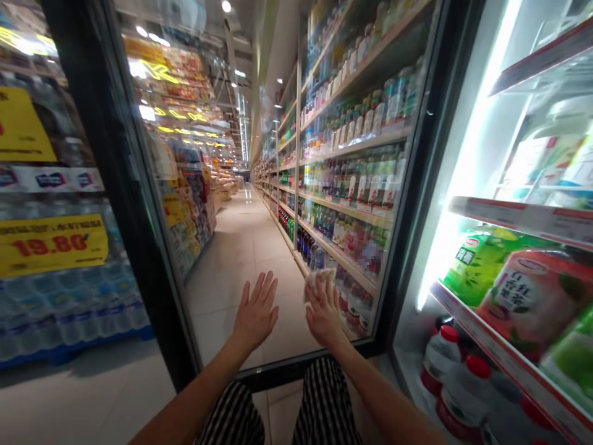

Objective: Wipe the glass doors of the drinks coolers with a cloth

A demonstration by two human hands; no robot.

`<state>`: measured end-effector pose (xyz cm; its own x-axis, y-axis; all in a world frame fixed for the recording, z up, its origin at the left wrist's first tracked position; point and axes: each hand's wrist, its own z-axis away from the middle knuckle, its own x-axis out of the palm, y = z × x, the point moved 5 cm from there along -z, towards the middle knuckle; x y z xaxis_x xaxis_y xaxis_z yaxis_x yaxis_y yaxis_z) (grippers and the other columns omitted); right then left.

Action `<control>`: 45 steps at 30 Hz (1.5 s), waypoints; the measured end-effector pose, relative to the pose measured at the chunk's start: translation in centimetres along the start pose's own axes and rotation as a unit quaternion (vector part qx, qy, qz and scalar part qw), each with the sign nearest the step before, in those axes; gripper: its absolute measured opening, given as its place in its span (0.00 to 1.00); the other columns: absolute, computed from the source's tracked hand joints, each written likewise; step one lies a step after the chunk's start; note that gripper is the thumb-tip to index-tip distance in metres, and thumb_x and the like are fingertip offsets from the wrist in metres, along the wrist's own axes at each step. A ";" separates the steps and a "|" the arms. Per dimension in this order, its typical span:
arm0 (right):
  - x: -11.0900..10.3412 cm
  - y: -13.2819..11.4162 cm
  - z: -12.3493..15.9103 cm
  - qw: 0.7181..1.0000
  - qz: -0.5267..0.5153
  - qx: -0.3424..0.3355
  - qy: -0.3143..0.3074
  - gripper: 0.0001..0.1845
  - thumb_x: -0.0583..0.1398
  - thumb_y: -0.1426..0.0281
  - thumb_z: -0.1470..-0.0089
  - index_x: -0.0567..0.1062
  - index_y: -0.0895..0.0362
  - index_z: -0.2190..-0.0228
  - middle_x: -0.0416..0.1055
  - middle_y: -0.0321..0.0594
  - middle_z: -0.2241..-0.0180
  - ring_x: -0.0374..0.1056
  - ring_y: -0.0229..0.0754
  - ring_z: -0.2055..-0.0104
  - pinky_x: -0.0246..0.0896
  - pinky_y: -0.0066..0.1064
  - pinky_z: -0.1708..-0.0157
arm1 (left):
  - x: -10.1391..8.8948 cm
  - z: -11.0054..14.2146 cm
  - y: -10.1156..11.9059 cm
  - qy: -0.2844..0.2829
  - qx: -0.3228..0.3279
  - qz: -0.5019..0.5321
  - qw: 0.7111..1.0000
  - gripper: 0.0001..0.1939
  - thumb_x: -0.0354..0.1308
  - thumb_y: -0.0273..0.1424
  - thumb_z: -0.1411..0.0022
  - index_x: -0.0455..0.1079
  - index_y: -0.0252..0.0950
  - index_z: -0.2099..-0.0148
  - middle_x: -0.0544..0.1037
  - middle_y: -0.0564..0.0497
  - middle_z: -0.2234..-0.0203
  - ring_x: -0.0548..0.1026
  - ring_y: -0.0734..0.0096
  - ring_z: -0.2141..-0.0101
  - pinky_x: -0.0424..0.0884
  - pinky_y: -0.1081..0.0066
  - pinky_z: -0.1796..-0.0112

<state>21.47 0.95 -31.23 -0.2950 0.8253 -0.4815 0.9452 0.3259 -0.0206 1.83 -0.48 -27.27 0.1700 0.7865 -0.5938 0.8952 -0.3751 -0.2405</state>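
A pale cloth lay against the lower part of a glass door in a black frame, pressed flat beneath the fingers of the right hand. The left hand, empty, was open with fingers spread before the same pane. Bottles and packs lined lit shelves to the right; bottled water stood at left.

The glass door is standing across the centre of the frame. Water bottles are sitting at left, a price sign hanging before them. At right, drink packs are lying on a shelf, capped bottles standing below. The cloth is lying under the right hand, lower centre.
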 end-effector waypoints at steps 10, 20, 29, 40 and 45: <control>1.0 0.1 2.6 0.997 0.003 0.077 0.005 0.30 0.52 0.71 0.48 0.56 0.55 0.42 0.44 0.49 0.37 0.35 0.57 0.35 0.43 0.57 0.45 | 0.8 2.5 -0.1 -0.029 -0.023 0.004 0.999 0.28 0.49 0.34 0.42 0.55 0.32 0.39 0.52 0.43 0.39 0.48 0.58 0.38 0.46 0.52 0.41; 1.3 -0.7 3.4 0.997 0.028 0.074 0.008 0.29 0.52 0.71 0.47 0.59 0.55 0.43 0.44 0.49 0.37 0.35 0.58 0.36 0.42 0.56 0.44 | 0.8 5.1 -1.5 -0.038 -0.003 -0.022 0.999 0.27 0.45 0.31 0.41 0.55 0.33 0.40 0.55 0.45 0.40 0.51 0.61 0.39 0.45 0.53 0.41; -0.9 -4.8 -6.4 0.999 0.004 0.005 0.042 0.29 0.53 0.70 0.48 0.59 0.47 0.44 0.45 0.40 0.37 0.33 0.58 0.35 0.32 0.57 0.42 | -1.1 4.2 -5.7 -0.018 -0.057 -0.027 0.998 0.29 0.48 0.35 0.41 0.53 0.31 0.39 0.52 0.43 0.39 0.48 0.59 0.38 0.40 0.53 0.41; 0.8 -13.4 -7.2 0.984 -0.047 -0.160 -0.061 0.31 0.51 0.70 0.45 0.51 0.47 0.40 0.45 0.36 0.37 0.32 0.53 0.35 0.19 0.58 0.41 | -2.6 6.7 -9.1 -0.007 -0.083 -0.049 0.995 0.29 0.47 0.33 0.40 0.52 0.30 0.38 0.53 0.41 0.39 0.49 0.58 0.39 0.41 0.53 0.41; 2.1 -16.3 -5.7 0.926 -0.078 -0.342 -0.137 0.32 0.52 0.73 0.48 0.54 0.51 0.41 0.48 0.35 0.38 0.35 0.46 0.35 0.22 0.52 0.38 | -4.6 7.0 -10.4 0.017 -0.088 -0.061 0.994 0.29 0.48 0.33 0.40 0.51 0.31 0.38 0.54 0.40 0.40 0.50 0.58 0.39 0.41 0.52 0.41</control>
<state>4.69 0.01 -26.94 -0.2855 0.6260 -0.7257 0.5568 0.7246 0.4060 -11.16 -3.64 -27.43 0.0667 0.8377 -0.5420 0.9676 -0.1869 -0.1698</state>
